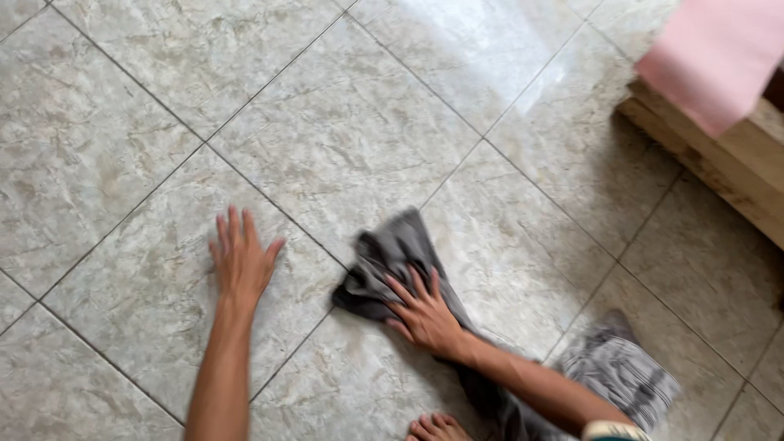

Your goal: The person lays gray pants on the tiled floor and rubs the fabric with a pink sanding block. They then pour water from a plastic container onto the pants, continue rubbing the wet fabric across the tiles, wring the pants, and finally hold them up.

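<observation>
Grey cloth (390,260), crumpled and soft, lies pinned under the right hand (423,314), whose fingers are spread and pressed flat on top of it rather than curled around it, so it is a pushing hold and not a clenched one. The cloth sits on the tiled floor (343,122), bunched across a grout line near the middle of the view, with a darker tail trailing back under the forearm. The left hand (240,258) holds nothing; it rests open, palm down, on a bare tile just beside the cloth, apparently as a prop. Toes of a bare foot (437,426) show at the bottom edge, and a patterned grey garment (616,367) lies by the right arm. Further out, a wooden block or frame (719,155) stands at the upper right with pink fabric (714,49) draped over it. As for progress, the tiles above the cloth shine with a bright reflection (possibly damp, though that cannot be told for sure), while those near the left hand look duller, so the wiping seems partway through.
</observation>
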Demonstrator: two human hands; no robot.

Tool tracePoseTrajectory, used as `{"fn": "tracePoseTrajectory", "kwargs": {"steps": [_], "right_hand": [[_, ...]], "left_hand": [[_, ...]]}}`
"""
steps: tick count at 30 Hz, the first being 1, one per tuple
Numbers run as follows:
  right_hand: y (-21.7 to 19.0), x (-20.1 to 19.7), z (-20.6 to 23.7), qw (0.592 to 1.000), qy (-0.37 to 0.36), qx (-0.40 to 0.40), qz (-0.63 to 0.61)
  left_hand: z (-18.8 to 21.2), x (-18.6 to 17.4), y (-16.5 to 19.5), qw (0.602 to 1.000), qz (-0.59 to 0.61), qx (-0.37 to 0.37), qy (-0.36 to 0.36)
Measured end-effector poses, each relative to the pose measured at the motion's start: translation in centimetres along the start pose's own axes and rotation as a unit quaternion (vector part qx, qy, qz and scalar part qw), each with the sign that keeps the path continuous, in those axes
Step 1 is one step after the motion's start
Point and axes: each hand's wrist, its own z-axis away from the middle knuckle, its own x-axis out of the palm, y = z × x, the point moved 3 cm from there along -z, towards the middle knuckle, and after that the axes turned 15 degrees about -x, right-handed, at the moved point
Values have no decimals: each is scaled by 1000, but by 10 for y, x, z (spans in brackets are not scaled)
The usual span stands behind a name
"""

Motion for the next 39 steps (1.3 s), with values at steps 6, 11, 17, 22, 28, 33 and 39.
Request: {"fn": "tracePoseTrajectory", "kwargs": {"steps": [6,11,17,22,28,33,39], "right_hand": [[141,-30,-168,997,52,-30,49],[260,-105,-182,953,181,103,219],[299,-169,1,823,98,559,20],[203,-172,68,810,85,580,7],[89,-179,39,860,-29,507,51],[52,-252,19,893,9,439,-101],[16,-372,10,810,128,501,-275]], "left_hand": [[-55,-6,45,972,37,-162,-166],[-50,-15,51,974,28,-172,-142],[-54,-45,68,971,19,-172,-165],[-46,-82,86,971,0,-191,-146],[-3,-126,108,985,9,-172,-32],[79,-178,102,958,6,-85,-272],[179,-339,71,932,77,-263,-240]]}}
